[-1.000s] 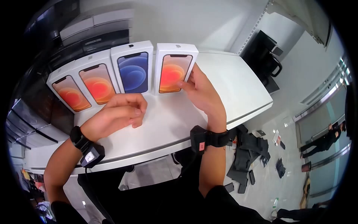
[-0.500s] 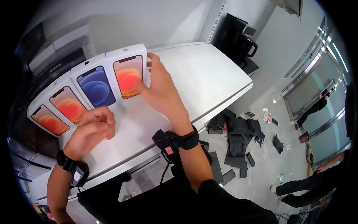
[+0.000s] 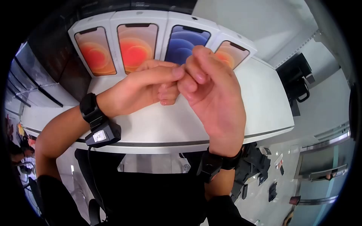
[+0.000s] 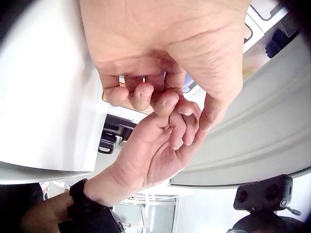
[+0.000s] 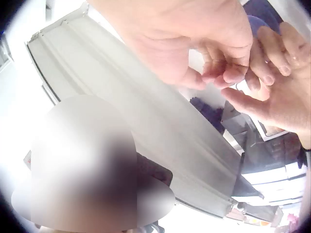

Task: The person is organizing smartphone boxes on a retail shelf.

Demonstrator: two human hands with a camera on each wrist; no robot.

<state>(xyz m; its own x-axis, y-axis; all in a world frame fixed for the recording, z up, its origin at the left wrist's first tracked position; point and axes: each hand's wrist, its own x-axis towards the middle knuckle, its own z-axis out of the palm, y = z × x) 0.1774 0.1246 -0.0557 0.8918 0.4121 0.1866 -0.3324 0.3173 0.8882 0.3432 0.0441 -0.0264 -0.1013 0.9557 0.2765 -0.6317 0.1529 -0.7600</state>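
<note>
Both of my hands are raised in front of a row of white phone boxes, and their fingertips meet in the head view. The fingers of my left hand (image 3: 132,86) are loosely bent, its thumb tip right at the fingers of my right hand (image 3: 220,101). My right hand is turned palm inward with relaxed, bent fingers. No object shows between them in either wrist view. Behind the hands stand two orange-screen boxes (image 3: 136,47) at left, one blue-screen box (image 3: 187,37) and another orange-screen box (image 3: 237,51) at right, side by side and upright. My right hand partly covers the last two.
The boxes stand on a white table (image 3: 269,101) with its front edge near my body. Dark boxes (image 3: 49,64) are stacked at left. A black coffee maker (image 3: 296,73) is beyond the right end. Black items (image 3: 254,165) lie scattered on the floor.
My right hand has let go of the rightmost orange-screen box after sliding it up against the blue-screen box. Both hands have come together in front of the row.
</note>
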